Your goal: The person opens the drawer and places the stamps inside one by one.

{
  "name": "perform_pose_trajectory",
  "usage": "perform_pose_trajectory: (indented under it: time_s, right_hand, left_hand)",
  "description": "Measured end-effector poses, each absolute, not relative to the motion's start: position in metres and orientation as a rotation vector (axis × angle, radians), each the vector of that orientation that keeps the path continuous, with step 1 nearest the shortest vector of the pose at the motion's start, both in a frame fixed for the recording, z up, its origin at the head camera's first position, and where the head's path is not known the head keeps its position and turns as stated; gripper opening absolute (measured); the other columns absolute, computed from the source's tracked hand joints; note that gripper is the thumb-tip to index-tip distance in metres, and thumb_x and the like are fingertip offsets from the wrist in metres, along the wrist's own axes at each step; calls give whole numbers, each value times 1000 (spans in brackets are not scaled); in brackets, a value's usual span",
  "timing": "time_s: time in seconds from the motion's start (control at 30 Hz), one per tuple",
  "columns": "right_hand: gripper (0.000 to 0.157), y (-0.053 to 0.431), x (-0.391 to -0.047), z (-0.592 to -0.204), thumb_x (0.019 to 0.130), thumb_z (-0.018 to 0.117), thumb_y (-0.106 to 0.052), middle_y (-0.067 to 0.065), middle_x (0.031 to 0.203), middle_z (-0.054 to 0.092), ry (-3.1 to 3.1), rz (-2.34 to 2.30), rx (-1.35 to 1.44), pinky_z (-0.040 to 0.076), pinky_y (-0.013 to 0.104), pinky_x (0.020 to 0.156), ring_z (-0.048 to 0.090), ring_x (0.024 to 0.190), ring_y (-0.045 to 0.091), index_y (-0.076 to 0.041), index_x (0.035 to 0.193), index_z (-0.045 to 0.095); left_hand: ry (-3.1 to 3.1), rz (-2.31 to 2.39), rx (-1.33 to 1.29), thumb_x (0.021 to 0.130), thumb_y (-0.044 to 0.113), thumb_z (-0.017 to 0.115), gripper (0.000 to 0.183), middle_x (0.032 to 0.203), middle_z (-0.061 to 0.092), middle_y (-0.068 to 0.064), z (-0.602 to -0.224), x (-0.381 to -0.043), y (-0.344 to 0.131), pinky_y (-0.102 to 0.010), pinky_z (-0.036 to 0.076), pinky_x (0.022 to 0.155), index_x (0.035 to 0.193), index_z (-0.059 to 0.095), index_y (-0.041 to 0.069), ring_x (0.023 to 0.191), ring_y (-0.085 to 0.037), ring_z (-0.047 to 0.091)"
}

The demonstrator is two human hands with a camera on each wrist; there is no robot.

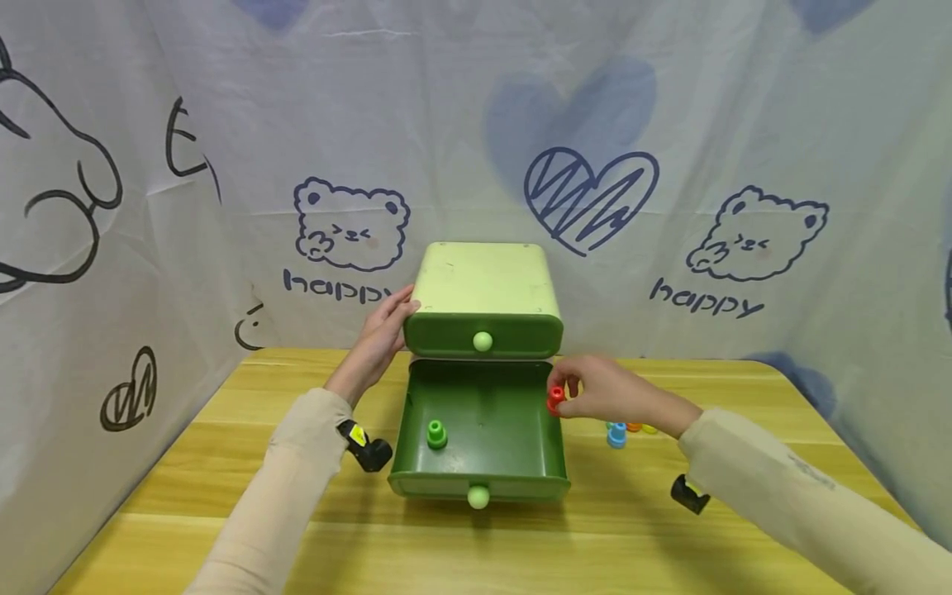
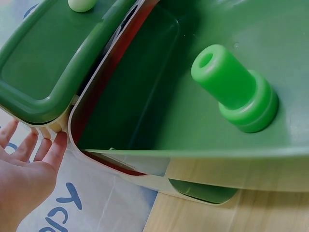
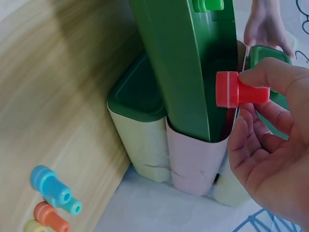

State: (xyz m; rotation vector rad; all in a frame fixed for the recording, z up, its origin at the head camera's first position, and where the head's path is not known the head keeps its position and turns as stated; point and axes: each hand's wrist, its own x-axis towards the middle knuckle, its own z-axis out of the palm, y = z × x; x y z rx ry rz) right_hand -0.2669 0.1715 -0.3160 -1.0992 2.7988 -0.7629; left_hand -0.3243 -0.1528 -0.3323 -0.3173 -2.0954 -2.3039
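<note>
My right hand [image 1: 606, 388] pinches a red plastic peg [image 3: 241, 90] with a stepped, wider base between thumb and fingers. It is above the right edge of a pulled-out green drawer [image 1: 482, 446]. Inside that drawer, a bright green peg [image 2: 234, 89] of the same shape stands upright, toward the left. My left hand [image 1: 379, 343] touches the left side of the small drawer cabinet [image 1: 487, 277] near its top, with its fingers [image 2: 57, 147] extended against the cream casing. The cabinet's top drawer [image 1: 446, 335] is closed.
On the wooden table [image 1: 632, 529], right of the cabinet, lie several more pegs, including a blue peg [image 3: 49, 183] and an orange peg [image 3: 50, 216]. A closed lower drawer [image 3: 137, 92] sits beneath the pulled-out one. A printed cloth [image 1: 461, 124] hangs behind.
</note>
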Motion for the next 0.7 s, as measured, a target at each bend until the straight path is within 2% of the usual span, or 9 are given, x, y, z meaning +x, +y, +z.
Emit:
perform_pose_trajectory:
  time_s: [0.2,0.53,0.7]
  right_hand:
    - [13,158,-274,-313,76,72,-6,-9,76,60,2734,-709,-1172,49,27,63,54,70,11,-12,85,67]
    - [14,138,-289,-314,76,75,-3,-6,78,65,2588,-709,-1145,51,24,62,58,69,7,-8,87,69]
    - [15,126,-294,-314,74,77,-3,-7,76,64,2563,-678,-1197,50,22,61,56,67,6,-8,87,70]
  left_hand:
    - [-2106,-2298,-312,97,25,50,64,156,22,-14,-333,-325,-154,-40,35,110,153,24,8,139,-27,30]
    - [-2118,-2298,-319,97,27,51,65,157,20,-12,-333,-324,-155,-39,34,110,153,24,9,140,-27,28]
    - [-2130,-2288,-322,97,27,51,65,158,20,-12,-331,-323,-155,-39,34,110,153,25,10,139,-27,29]
